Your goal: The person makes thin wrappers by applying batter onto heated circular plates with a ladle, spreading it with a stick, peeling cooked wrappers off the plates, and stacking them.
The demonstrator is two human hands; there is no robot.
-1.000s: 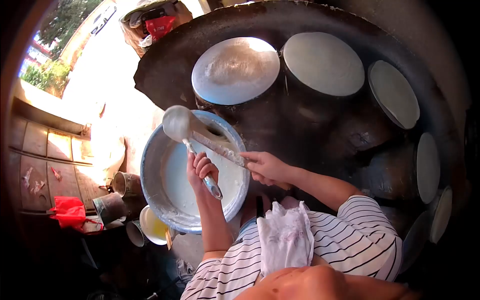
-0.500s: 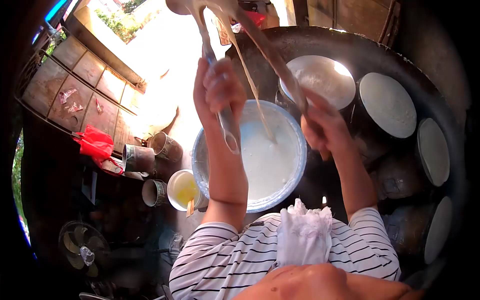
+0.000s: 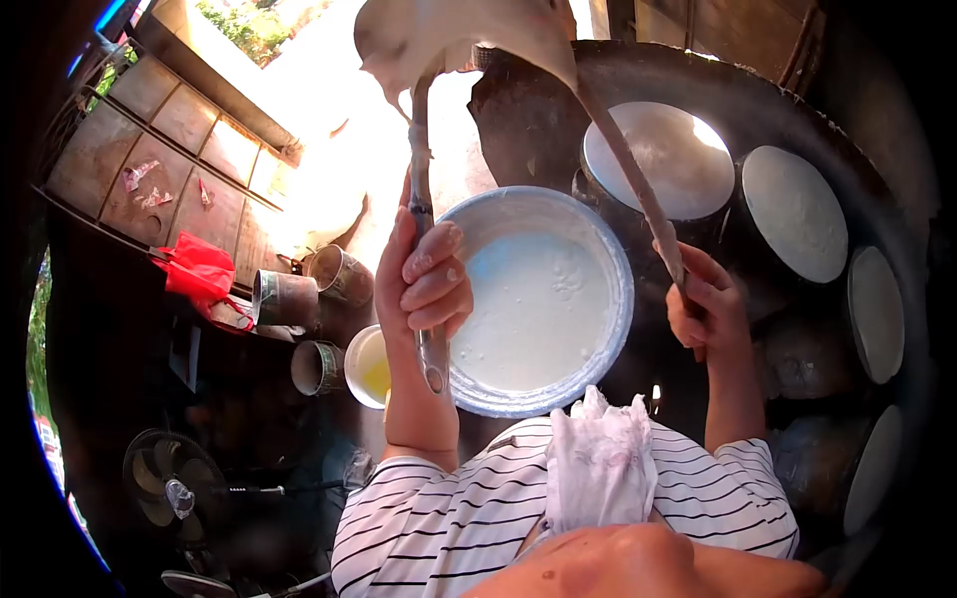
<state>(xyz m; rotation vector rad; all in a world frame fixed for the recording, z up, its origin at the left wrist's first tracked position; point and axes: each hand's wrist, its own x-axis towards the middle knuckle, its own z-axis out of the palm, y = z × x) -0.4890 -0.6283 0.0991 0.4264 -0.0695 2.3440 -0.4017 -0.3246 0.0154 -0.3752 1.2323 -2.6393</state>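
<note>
My left hand (image 3: 433,279) is closed around the metal tube handle of a long tool (image 3: 421,164), held upright. My right hand (image 3: 710,304) grips the lower end of a wooden stick (image 3: 633,164), which slants up and left. A pale, sticky sheet of dough or batter (image 3: 469,35) hangs across both upper ends and hides them. Below and between my hands stands a wide blue-rimmed basin (image 3: 620,299) of white, wet batter or liquid. Pale residue coats my left fingers.
Several round pale-topped vessels (image 3: 795,212) stand along the dark curved counter at right. A white bucket (image 3: 365,364) with yellow liquid, several metal cans (image 3: 284,298) and a red bag (image 3: 196,267) are at left. An electric fan (image 3: 174,488) stands lower left.
My right hand has moved right and down, and my left hand down. The sheet between the tools is wider and lower in view. A strand that reached into the basin no longer shows.
</note>
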